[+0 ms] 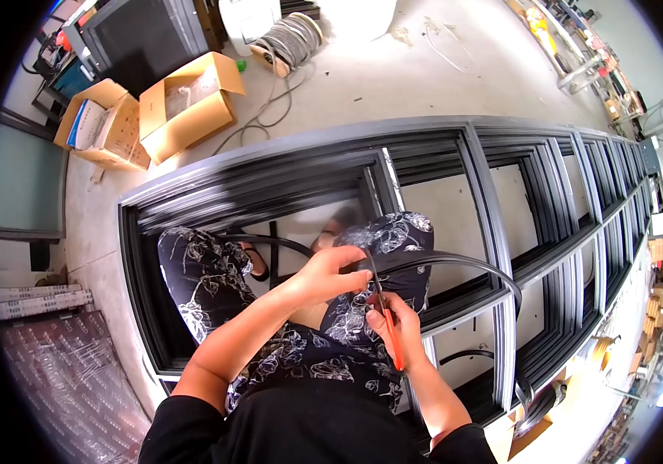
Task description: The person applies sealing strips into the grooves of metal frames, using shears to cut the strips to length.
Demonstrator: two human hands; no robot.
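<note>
In front of my lap, my left hand (333,275) is closed on a black rubber strip (451,258), thumb and fingers pinching it. From there the strip arcs to the right and bends down over the frames. My right hand (398,319) grips orange-handled scissors (394,340), their blades pointing up. The blades meet the strip just right of my left fingertips; I cannot tell whether they are closed on it. Beneath and around my legs lies a stack of dark grey metal frames (488,203) with crossbars.
Two open cardboard boxes (163,139) stand on the floor at the far left, with a cable spool (294,40) beyond them. A loose grey cable runs from the spool toward the frames. Wrapped panels (68,379) lie at the near left. More boxes (654,317) line the right side.
</note>
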